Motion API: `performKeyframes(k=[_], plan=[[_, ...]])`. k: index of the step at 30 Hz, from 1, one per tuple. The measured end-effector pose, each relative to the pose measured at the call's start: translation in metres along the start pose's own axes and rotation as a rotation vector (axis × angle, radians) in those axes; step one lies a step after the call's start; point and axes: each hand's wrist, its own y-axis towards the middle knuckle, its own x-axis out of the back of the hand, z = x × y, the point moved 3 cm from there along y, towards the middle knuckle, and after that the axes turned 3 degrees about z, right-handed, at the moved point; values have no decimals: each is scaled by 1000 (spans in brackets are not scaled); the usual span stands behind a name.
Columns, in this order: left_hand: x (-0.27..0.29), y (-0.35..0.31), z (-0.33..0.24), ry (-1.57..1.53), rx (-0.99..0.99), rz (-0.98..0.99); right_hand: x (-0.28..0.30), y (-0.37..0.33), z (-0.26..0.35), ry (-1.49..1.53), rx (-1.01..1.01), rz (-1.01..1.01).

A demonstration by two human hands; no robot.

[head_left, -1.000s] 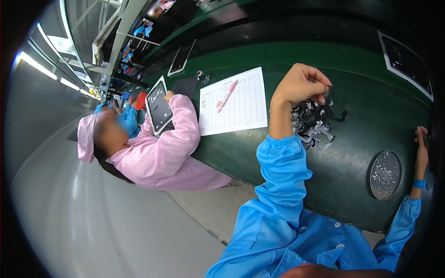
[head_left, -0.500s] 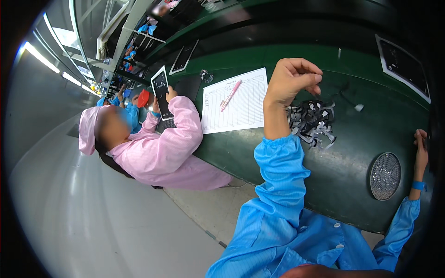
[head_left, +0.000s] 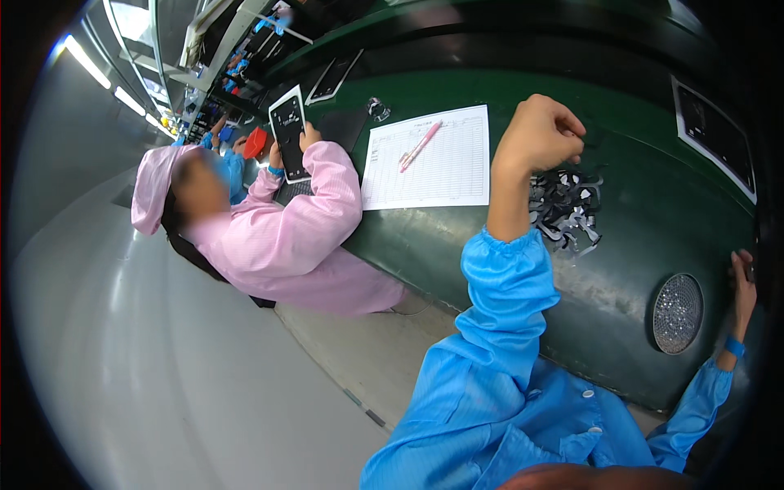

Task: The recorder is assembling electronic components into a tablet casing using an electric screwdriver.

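My left hand point(head_left: 541, 135) hangs over the table with its fingers curled in. Anything between its fingertips is hidden by the hand. Just below it lies a loose pile of small black and silver strip-like parts point(head_left: 565, 214). At the far right my right hand point(head_left: 743, 273), with a blue band on the wrist, has its fingers bent together. A small dark piece shows at its fingertips, too small to name. Nearer to me than that hand, a round shallow dish point(head_left: 655, 320) holds many tiny shiny pieces.
A printed form sheet point(head_left: 388, 184) with a pink pen point(head_left: 420, 147) lies left of the pile on the green table point(head_left: 604, 286). Farther left a co-worker in pink point(head_left: 282, 233) holds a dark-faced white sheet point(head_left: 287, 131). Another such sheet point(head_left: 719, 135) stands at the back right.
The view has shifted a little. My left hand has turned, its knuckles now more toward me. A thin dark piece with a pale end, right of the pile before, no longer shows.
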Motion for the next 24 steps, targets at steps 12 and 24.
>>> performKeyframes(k=[12, 24], plan=[[-45, 0, -31, 238, -309, 159, -73, -69, 194, 75, 380, 228], [-70, -4, -42, 290, -373, 202, -131, -40, 209, 607, 299, 469]])
